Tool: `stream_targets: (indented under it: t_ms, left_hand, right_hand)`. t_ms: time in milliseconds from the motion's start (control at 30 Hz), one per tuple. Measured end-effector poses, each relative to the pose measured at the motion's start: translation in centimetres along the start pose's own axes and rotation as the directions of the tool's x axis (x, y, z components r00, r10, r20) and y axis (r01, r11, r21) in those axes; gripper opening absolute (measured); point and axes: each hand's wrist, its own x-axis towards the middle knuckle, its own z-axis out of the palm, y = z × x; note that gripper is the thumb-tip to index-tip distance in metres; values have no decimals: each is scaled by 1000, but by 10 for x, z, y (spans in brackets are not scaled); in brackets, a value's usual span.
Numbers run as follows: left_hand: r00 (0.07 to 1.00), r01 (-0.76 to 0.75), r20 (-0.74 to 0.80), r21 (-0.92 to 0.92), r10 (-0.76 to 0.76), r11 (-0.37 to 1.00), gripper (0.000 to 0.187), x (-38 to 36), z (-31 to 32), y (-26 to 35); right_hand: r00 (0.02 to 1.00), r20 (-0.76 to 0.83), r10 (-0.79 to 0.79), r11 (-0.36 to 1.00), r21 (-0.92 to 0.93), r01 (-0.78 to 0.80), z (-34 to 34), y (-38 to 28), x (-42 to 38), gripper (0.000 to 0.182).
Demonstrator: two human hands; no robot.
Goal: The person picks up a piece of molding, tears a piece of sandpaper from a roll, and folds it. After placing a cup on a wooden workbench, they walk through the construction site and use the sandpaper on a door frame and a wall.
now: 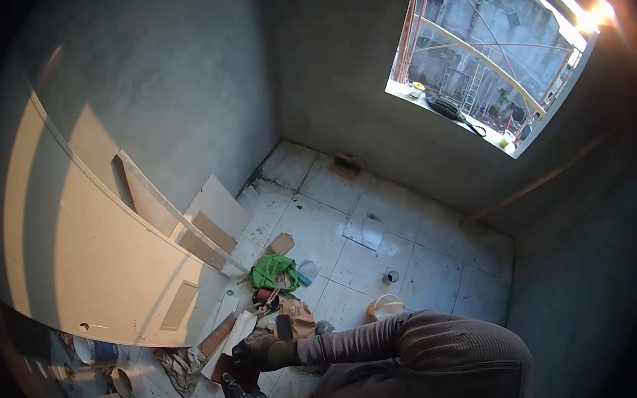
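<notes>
My right hand (256,349), in a dark, dirty work glove, reaches in from the right below the grey sleeve. Its fingers are closed at the upper edge of a dark red flat piece (224,368); I cannot make out what kind of sheet it is. At the bottom edge, my left hand (243,395), in a dark glove with pale marks, has its fingers bent against the lower side of the same piece. Part of the piece is hidden by the gloves. Just beyond the hands lie a white strip (238,333) and a brown board strip (218,334).
A large pale panel (113,260) leans along the left wall. Near my hands are a green bag (275,272), a brown paper bag (299,319) and a crumpled cloth (180,370). A bucket (386,305) and a cup (391,276) stand on the tiles. Above is a window sill (466,124).
</notes>
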Motion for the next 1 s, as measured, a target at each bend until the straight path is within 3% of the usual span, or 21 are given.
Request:
stream_targets:
  t_ms: [100, 167, 200, 233, 267, 300, 333, 367, 433, 500, 533, 567, 600, 633, 700, 733, 800, 867, 933, 1000]
  left_hand:
    - [984, -99, 161, 165, 72, 981, 39, 0, 6, -15]
    - [984, -52, 175, 189, 19, 980, 38, -20, 38, -3]
    - [956, -76, 294, 260, -4, 963, 39, -35, 57, 8]
    - [914, -109, 405, 324, -33, 940, 40, -47, 69, 14]
    - [893, -131, 450, 294, -17, 947, 30, -51, 75, 11]
    - [881, -135, 472, 296, -22, 946, 30, -36, 66, -3]
    - [878, -75, 474, 291, -76, 954, 34, -5, 51, -24]
    - [871, -13, 474, 289, -131, 957, 38, 1, 54, -27]
    - [852, 11, 501, 275, -154, 961, 36, -1, 55, -28]
    - [744, 53, 610, 353, -273, 934, 33, -6, 58, -25]
    - [678, -34, 685, 393, -268, 919, 30, -16, 65, -18]
    - [674, -35, 688, 394, -269, 919, 30, -15, 61, -19]
    - [642, -78, 712, 428, -283, 901, 29, -13, 60, -25]
    - [611, -119, 734, 456, -297, 882, 29, -16, 60, -28]
    - [594, -193, 757, 463, -272, 865, 29, -22, 59, -26]
    - [604, -290, 753, 512, -260, 809, 29, -22, 56, -27]
    - [629, -437, 760, 519, -162, 735, 28, -24, 48, -31]
    - [657, -396, 747, 455, -100, 798, 27, -34, 44, -29]
    - [690, -357, 723, 387, -40, 850, 26, -31, 37, -23]
    - [558, -587, 828, 440, -55, 680, 25, -14, 24, -11]
  right_hand:
    - [984, -176, -18, 997, -74, 5, -18, -11, -33, 20]
    - [895, -256, 364, 927, 5, -376, -35, -27, -49, 25]
    - [835, -323, 446, 895, 124, -429, -41, -30, -54, 32]
    - [824, -346, 450, 892, 124, -435, -40, -28, -62, 32]
    - [773, -368, 517, 856, 214, -471, -40, -23, -70, 36]
    - [718, -383, 581, 813, 305, -496, -38, -20, -79, 40]
    - [584, -493, 645, 764, 393, -513, -49, -43, -87, 51]
    - [566, -514, 645, 764, 395, -511, -48, -38, -94, 51]
    - [581, -419, 698, 716, 425, -554, -48, -23, -111, 63]
    - [602, -493, 628, 778, 373, -505, -64, -35, -126, 57]
    - [676, -347, 650, 743, 479, -468, -70, -34, -132, 50]
    - [744, -195, 639, 688, 578, -439, -71, -37, -137, 43]
    - [716, -317, 622, 699, 638, -324, -65, -47, -141, 33]
    - [715, -317, 623, 701, 632, -330, -60, -54, -145, 33]
    - [592, -487, 642, 766, 381, -518, -53, -65, -151, 29]
    - [614, -585, 530, 830, 210, -517, -50, -71, -157, 27]
    - [590, -584, 558, 798, 183, -574, -33, -67, -161, 27]
    - [563, -638, 525, 787, 113, -606, -29, -76, -159, 27]
    - [563, -584, 585, 782, 222, -582, -30, -80, -156, 26]
    - [529, -463, 711, 703, 468, -535, -29, -87, -149, 22]
